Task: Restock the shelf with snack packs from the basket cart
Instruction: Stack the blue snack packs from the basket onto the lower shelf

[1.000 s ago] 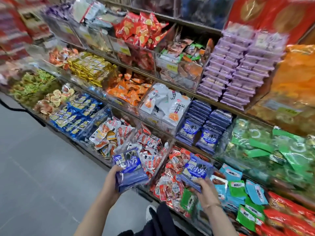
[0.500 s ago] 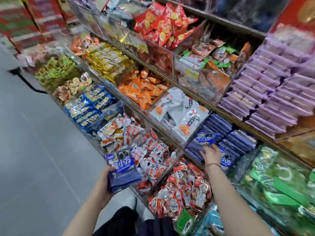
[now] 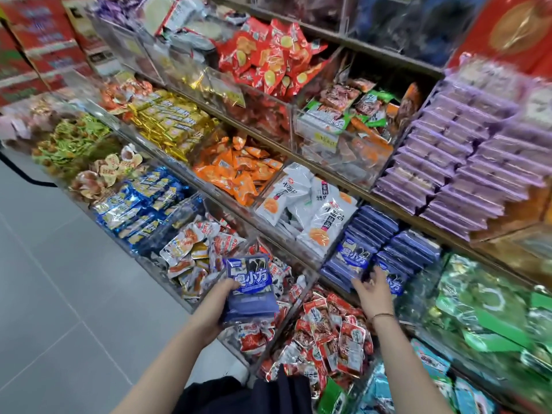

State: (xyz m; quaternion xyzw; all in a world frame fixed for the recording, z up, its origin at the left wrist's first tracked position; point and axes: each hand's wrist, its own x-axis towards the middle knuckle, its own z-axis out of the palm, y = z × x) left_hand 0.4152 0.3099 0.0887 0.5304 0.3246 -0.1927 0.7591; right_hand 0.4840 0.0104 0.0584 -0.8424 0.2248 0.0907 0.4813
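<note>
Head view: my left hand (image 3: 213, 309) grips a stack of blue snack packs (image 3: 251, 289) low at centre frame, thumb across the top pack, just over a bin of red-and-white packs (image 3: 257, 336). Open floor (image 3: 59, 294) fills the lower left, so there is free room to step back on that side. A second ago my right hand (image 3: 373, 286) carried one blue pack. Now it holds nothing and sits right of centre, fingers loosely spread, fingertips at the front of the blue rows (image 3: 385, 234) on the shelf. I judge one pack shelved, with the stack yet to go. The basket cart is out of frame. Room is tight: both rows look nearly full to the front, hemmed in by white packs (image 3: 310, 210) to the left, green packs (image 3: 478, 294) to the right, and the shelf lip (image 3: 363, 193) above, under the purple packs (image 3: 448, 162).
</note>
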